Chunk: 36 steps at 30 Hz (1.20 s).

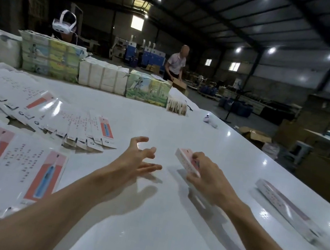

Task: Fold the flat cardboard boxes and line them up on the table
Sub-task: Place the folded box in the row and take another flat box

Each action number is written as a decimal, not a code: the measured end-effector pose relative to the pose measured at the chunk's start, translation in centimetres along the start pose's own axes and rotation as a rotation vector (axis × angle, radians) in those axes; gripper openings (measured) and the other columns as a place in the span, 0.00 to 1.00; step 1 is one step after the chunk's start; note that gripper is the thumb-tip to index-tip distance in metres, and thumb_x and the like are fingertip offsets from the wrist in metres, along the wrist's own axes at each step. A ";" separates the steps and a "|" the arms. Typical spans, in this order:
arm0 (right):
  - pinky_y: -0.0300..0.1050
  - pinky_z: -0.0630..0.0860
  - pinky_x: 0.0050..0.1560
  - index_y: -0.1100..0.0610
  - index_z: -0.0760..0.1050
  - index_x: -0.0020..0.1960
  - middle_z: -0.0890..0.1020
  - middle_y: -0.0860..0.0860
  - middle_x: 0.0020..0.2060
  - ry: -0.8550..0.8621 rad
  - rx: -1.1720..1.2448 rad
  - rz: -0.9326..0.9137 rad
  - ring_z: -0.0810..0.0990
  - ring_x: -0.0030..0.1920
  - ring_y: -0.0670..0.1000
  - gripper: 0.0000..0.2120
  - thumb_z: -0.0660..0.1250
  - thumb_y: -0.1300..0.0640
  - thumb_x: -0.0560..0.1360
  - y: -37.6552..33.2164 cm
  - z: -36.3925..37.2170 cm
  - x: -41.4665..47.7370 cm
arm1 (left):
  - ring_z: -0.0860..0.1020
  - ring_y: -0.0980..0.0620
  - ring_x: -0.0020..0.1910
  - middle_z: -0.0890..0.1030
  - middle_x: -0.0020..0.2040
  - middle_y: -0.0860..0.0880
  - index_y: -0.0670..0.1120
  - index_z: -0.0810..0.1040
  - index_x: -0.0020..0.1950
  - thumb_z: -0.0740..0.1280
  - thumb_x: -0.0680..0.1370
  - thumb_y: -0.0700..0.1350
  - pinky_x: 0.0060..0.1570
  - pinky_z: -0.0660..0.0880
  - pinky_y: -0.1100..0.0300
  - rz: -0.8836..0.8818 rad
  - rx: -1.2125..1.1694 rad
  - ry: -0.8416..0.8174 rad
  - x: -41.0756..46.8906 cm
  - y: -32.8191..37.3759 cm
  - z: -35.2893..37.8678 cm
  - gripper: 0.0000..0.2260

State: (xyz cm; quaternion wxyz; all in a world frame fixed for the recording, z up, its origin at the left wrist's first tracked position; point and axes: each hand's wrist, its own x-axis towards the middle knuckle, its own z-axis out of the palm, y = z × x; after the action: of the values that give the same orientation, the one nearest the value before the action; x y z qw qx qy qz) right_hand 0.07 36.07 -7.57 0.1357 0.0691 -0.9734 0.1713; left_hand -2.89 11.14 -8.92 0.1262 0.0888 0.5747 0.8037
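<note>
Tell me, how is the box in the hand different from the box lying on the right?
The held box is gripped by the right hand and tilted above the table; the lying box rests flat, untouched. The held box is half hidden; the lying box shows whole. Both are white and pink.

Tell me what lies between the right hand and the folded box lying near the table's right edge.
Nothing: the head view shows only bare white table between the right hand, which grips a second box, and the folded box.
</note>
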 end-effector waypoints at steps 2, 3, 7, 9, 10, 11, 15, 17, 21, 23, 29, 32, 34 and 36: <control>0.51 0.82 0.56 0.51 0.69 0.68 0.79 0.53 0.63 0.005 -0.043 0.098 0.81 0.54 0.53 0.22 0.74 0.49 0.78 3.2 -1.5 -1.0 | 0.87 0.39 0.53 0.75 0.66 0.37 0.49 0.69 0.74 0.68 0.84 0.45 0.51 0.85 0.59 -0.001 0.035 -0.017 -0.3 0.2 -0.1 0.19; 0.50 0.81 0.54 0.50 0.69 0.67 0.80 0.52 0.62 0.012 -0.066 0.149 0.81 0.53 0.52 0.22 0.74 0.49 0.78 4.9 -2.1 -1.7 | 0.87 0.39 0.53 0.76 0.65 0.37 0.47 0.70 0.73 0.68 0.84 0.44 0.51 0.84 0.59 0.004 0.055 -0.028 -0.4 0.2 -0.1 0.18; 0.46 0.79 0.48 0.47 0.70 0.67 0.80 0.49 0.61 0.076 -0.254 0.327 0.79 0.50 0.49 0.21 0.72 0.45 0.78 10.8 -3.8 -4.4 | 0.87 0.39 0.54 0.80 0.60 0.37 0.42 0.77 0.69 0.68 0.84 0.39 0.53 0.84 0.59 0.005 0.091 -0.043 -0.4 -0.2 -0.1 0.14; 0.51 0.81 0.59 0.49 0.71 0.70 0.78 0.49 0.66 0.094 -0.340 0.352 0.78 0.59 0.50 0.23 0.69 0.44 0.79 12.7 -4.6 -5.4 | 0.86 0.39 0.54 0.81 0.57 0.37 0.40 0.79 0.66 0.68 0.83 0.38 0.54 0.84 0.59 0.010 0.111 -0.062 -0.3 -0.3 -0.3 0.11; 0.52 0.77 0.66 0.50 0.70 0.72 0.75 0.50 0.70 0.089 -0.382 0.345 0.75 0.65 0.51 0.24 0.68 0.44 0.79 13.5 -5.0 -6.0 | 0.86 0.40 0.55 0.82 0.56 0.36 0.40 0.81 0.65 0.68 0.83 0.38 0.55 0.83 0.58 0.013 0.130 -0.075 -0.2 -0.4 -0.4 0.11; 0.53 0.72 0.71 0.51 0.69 0.75 0.73 0.50 0.73 0.079 -0.431 0.334 0.72 0.70 0.52 0.26 0.67 0.44 0.80 14.1 -5.4 -6.4 | 0.86 0.40 0.55 0.82 0.55 0.37 0.40 0.81 0.64 0.67 0.84 0.38 0.56 0.83 0.59 0.017 0.151 -0.089 -0.1 -0.5 -0.5 0.10; 0.54 0.60 0.80 0.50 0.65 0.80 0.69 0.51 0.78 0.007 -0.569 0.350 0.66 0.77 0.53 0.26 0.62 0.47 0.83 15.5 -6.8 -7.5 | 0.87 0.43 0.55 0.84 0.54 0.36 0.40 0.83 0.63 0.66 0.84 0.38 0.50 0.83 0.63 0.027 0.185 -0.104 0.0 -0.7 -0.6 0.10; 0.55 0.59 0.80 0.50 0.65 0.79 0.69 0.51 0.78 -0.021 -0.586 0.376 0.67 0.77 0.54 0.25 0.61 0.49 0.83 15.5 -7.2 -7.6 | 0.87 0.43 0.55 0.84 0.55 0.35 0.41 0.83 0.62 0.66 0.84 0.38 0.51 0.83 0.63 0.024 0.180 -0.096 0.1 -0.6 -0.6 0.10; 0.54 0.62 0.79 0.51 0.67 0.78 0.72 0.50 0.76 0.097 -0.560 0.314 0.70 0.76 0.53 0.23 0.63 0.48 0.84 13.2 -6.3 -6.2 | 0.86 0.42 0.55 0.84 0.51 0.38 0.40 0.83 0.62 0.65 0.85 0.37 0.55 0.83 0.61 0.027 0.186 -0.098 -0.1 -0.5 -0.6 0.10; 0.54 0.67 0.76 0.51 0.69 0.77 0.74 0.50 0.75 0.158 -0.464 0.221 0.73 0.74 0.53 0.23 0.65 0.48 0.84 10.4 -5.0 -4.4 | 0.86 0.44 0.52 0.84 0.49 0.41 0.39 0.83 0.62 0.64 0.85 0.37 0.53 0.83 0.62 0.039 0.212 -0.094 -0.2 -0.5 -0.4 0.10; 0.55 0.80 0.60 0.52 0.79 0.65 0.84 0.49 0.60 0.104 -0.102 -0.038 0.82 0.59 0.52 0.13 0.64 0.50 0.84 -0.4 0.0 3.0 | 0.79 0.52 0.38 0.82 0.44 0.46 0.42 0.86 0.58 0.64 0.84 0.36 0.36 0.74 0.65 0.079 0.255 -0.024 0.1 -0.6 -0.6 0.11; 0.53 0.82 0.50 0.51 0.82 0.55 0.85 0.48 0.49 0.083 0.033 -0.069 0.83 0.47 0.51 0.09 0.63 0.51 0.82 -4.9 2.4 5.9 | 0.78 0.51 0.40 0.83 0.43 0.48 0.47 0.88 0.54 0.64 0.83 0.37 0.35 0.74 0.64 0.095 0.244 0.006 0.2 -1.0 -1.0 0.13; 0.51 0.81 0.47 0.51 0.81 0.52 0.85 0.48 0.45 0.083 0.055 -0.070 0.82 0.45 0.52 0.09 0.62 0.51 0.82 -6.5 4.2 7.3 | 0.78 0.51 0.40 0.84 0.42 0.48 0.47 0.87 0.54 0.63 0.83 0.37 0.35 0.75 0.63 0.094 0.242 0.032 0.4 -1.0 -1.1 0.13; 0.49 0.78 0.46 0.51 0.80 0.52 0.84 0.49 0.44 0.070 0.050 -0.055 0.81 0.44 0.54 0.09 0.61 0.51 0.82 -6.8 6.0 7.8 | 0.79 0.52 0.38 0.84 0.42 0.47 0.45 0.86 0.57 0.63 0.83 0.37 0.36 0.76 0.64 0.085 0.229 0.052 0.6 -0.8 -1.3 0.12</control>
State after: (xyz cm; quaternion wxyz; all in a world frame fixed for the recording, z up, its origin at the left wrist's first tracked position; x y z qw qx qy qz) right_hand -7.60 26.88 -8.63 0.1724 0.0934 -0.9612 0.1939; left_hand -3.72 10.39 -10.12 0.0663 0.1060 0.6616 0.7394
